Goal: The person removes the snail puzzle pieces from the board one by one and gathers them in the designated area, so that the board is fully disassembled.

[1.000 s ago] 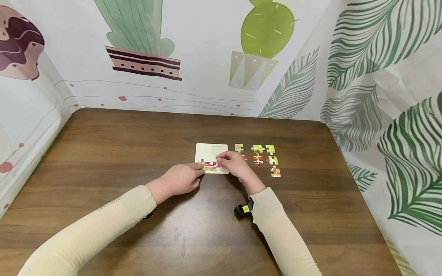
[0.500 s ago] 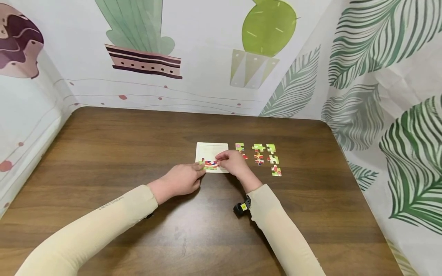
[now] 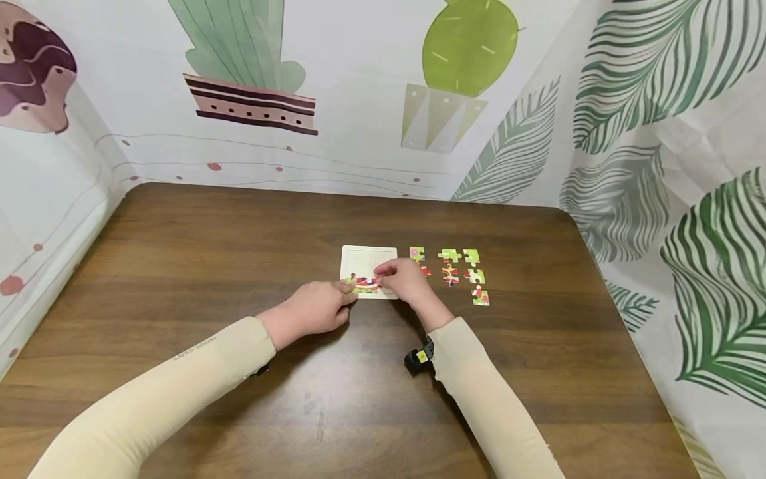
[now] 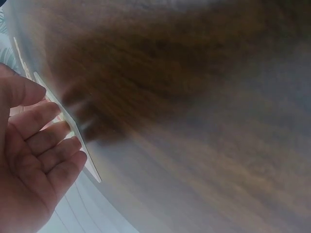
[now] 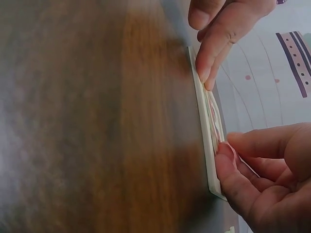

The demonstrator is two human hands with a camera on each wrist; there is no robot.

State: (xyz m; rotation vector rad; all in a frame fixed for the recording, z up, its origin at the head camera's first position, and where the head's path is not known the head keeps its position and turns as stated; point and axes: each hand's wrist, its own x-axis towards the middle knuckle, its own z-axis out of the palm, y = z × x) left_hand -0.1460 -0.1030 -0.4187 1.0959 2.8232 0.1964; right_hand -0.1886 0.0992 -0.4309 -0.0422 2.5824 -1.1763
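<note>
A pale square puzzle tray (image 3: 368,251) lies on the table, with joined colourful puzzle pieces (image 3: 366,284) along its near side. My left hand (image 3: 314,307) rests at the tray's near left, its fingertips pressing on the left end of those pieces. The left wrist view shows this hand's fingers (image 4: 41,141) fairly straight at the tray edge. From the right, my right hand (image 3: 407,283) reaches over the tray. Its thumb and index finger (image 5: 257,143) pinch a puzzle piece at the right end of the row, the piece mostly hidden by the fingertips.
Several loose puzzle pieces lie right of the tray, among them a green piece (image 3: 449,255), a red and yellow piece (image 3: 450,275) and a corner piece (image 3: 481,296). Part of one is behind my right hand. A patterned cloth (image 3: 359,156) hangs behind the brown table (image 3: 239,233).
Both hands keep nearly the same place and pose at the tray. The head view has shifted slightly; the loose pieces lie as before.
</note>
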